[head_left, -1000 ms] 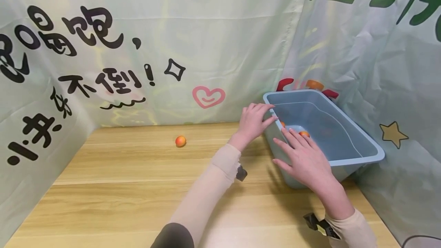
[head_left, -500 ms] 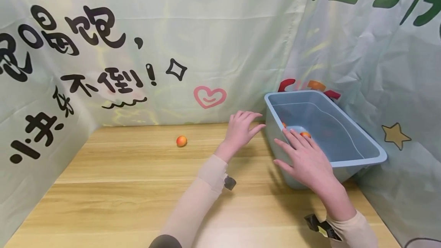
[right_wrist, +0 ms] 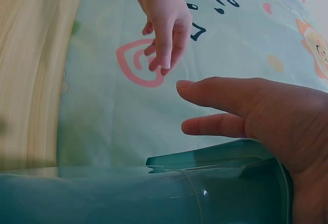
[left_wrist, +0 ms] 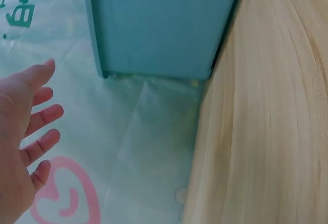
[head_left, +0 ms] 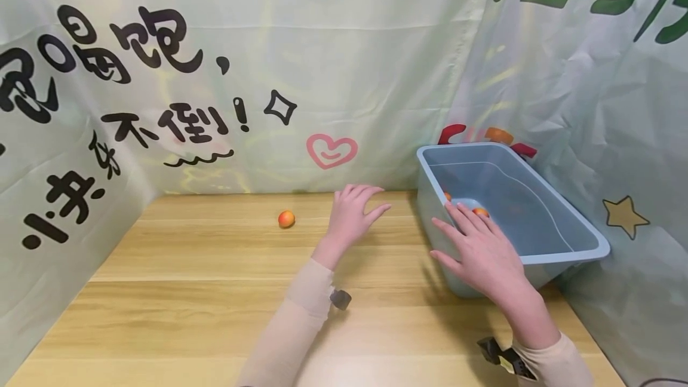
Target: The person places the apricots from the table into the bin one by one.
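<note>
My left hand (head_left: 349, 214) hovers above the table between a small round orange-red fruit (head_left: 286, 219) and the bin. Its fingers are spread and relaxed, holding nothing; the left wrist view shows this hand (left_wrist: 23, 126) with its palm bare. At the right stands a deep blue plastic bin (head_left: 516, 214). Two more orange-red fruits lie inside it, one (head_left: 481, 212) at the bottom and another partly hidden by the rim. My right hand (head_left: 481, 249), fingers extended and grasping nothing, overlaps the bin's near left rim in the head view.
The wooden table (head_left: 215, 303) is backed by a printed fabric sheet (head_left: 376, 76) with dark characters and a pink heart. More fabric rises close along the bin's right side. Dark wrist devices (head_left: 340, 299) are strapped to both sleeves.
My left hand has drawn back leftward from the bin's left rim toward the fruit on the table. My right hand stays at the bin. The head view has shifted slightly.
</note>
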Demonstrator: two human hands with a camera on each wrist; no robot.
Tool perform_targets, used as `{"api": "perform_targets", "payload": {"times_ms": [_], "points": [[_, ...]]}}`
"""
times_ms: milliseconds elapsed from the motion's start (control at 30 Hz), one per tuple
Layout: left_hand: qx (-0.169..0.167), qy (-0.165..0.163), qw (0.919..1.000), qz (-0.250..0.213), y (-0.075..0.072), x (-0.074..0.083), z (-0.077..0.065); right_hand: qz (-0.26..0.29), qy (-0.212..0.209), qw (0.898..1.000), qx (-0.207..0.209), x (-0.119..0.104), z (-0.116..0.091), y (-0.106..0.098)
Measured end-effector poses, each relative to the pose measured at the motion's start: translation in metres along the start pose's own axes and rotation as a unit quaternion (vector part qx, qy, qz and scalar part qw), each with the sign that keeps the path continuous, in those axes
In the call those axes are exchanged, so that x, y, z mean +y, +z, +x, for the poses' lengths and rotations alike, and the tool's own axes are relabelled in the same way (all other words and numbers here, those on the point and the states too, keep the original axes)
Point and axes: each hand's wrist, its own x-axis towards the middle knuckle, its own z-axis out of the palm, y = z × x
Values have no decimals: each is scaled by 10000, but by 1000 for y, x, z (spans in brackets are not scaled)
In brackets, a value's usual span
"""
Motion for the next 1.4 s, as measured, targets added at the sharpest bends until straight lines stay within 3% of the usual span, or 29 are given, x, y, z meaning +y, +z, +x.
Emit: {"api": "perform_targets", "payload": {"times_ms": [333,533,933,1167,1400], "points": [[99,-676,9974,-221,-9,-26,-17,-38,-65,9999,71,2,-1,0],[-56,-1151,9930,-244,-13,-44,-27,-14,-32,10000,6,1,-1,1],[-6,-2151,9755,-470,-30,-91,-40,-33,-51,9999,115,1,-2,1],[104,-2446,9688,-380,-35,-116,-50,-50,-102,9997,193,3,-2,1],[-95,-3003,9528,-443,-40,-138,-65,-57,-106,9998,164,2,-1,1]]}}
